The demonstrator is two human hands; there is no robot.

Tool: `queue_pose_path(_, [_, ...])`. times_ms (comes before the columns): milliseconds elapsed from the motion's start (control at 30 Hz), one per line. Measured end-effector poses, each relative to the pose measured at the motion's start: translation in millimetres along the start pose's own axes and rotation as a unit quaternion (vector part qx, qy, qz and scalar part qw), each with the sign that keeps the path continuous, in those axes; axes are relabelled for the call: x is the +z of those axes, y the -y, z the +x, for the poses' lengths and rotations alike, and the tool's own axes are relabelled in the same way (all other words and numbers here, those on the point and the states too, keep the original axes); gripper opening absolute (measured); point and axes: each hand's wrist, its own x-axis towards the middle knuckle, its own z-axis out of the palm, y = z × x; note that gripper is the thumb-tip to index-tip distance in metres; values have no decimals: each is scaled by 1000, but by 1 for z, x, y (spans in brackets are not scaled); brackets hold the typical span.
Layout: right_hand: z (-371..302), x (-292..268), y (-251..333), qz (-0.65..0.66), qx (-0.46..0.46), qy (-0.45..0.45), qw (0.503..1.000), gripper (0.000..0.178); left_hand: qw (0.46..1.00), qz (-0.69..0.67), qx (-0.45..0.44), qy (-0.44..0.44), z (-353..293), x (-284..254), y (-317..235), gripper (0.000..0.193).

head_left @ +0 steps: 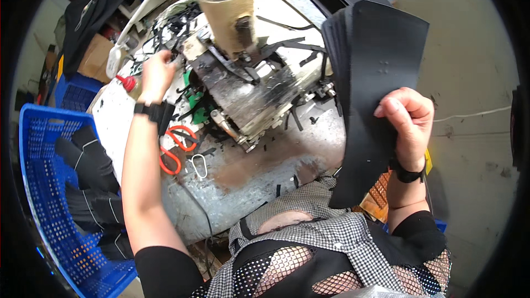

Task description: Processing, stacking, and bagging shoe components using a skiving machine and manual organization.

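My right hand (408, 124) is closed on the edge of a long, curved black sheet (381, 72), which looks like leather or a synthetic. Its thumb lies on the sheet's face. The sheet stands upright against a fanned stack of similar black pieces (338, 49). Left of the machine (229, 16), my left hand (158, 74) reaches among black offcut strips (171, 30). Its fingers look curled and partly hidden, so what they hold does not show. A red-capped bottle (131, 84) is beside that wrist. The machine has a cream cylindrical head over a worn metal bed (237, 91).
Red-handled scissors (179, 146) and a white loop (199, 166) lie on the metal tabletop (248, 174). At the left, a blue perforated crate (41, 187) holds tied black bundles (85, 157). A white power strip (115, 60) hangs near the offcuts.
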Motion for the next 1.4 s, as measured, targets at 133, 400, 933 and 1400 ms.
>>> queue_pose_path(133, [-12,16,-19,12,-41,-8,999,11,937,-341,-36,72,-69,-55,-75,7])
queue_pose_path(400, [-10,55,-26,113,-32,53,992,15,812,-559,7,171,-128,-101,-173,27])
queue_pose_path(933, [-45,60,-66,172,-28,52,983,61,701,-680,-67,207,-177,-57,-165,35])
queue_pose_path(1400, [-3,61,-67,-15,-245,204,948,56,751,-567,-118,318,-151,-76,-121,11])
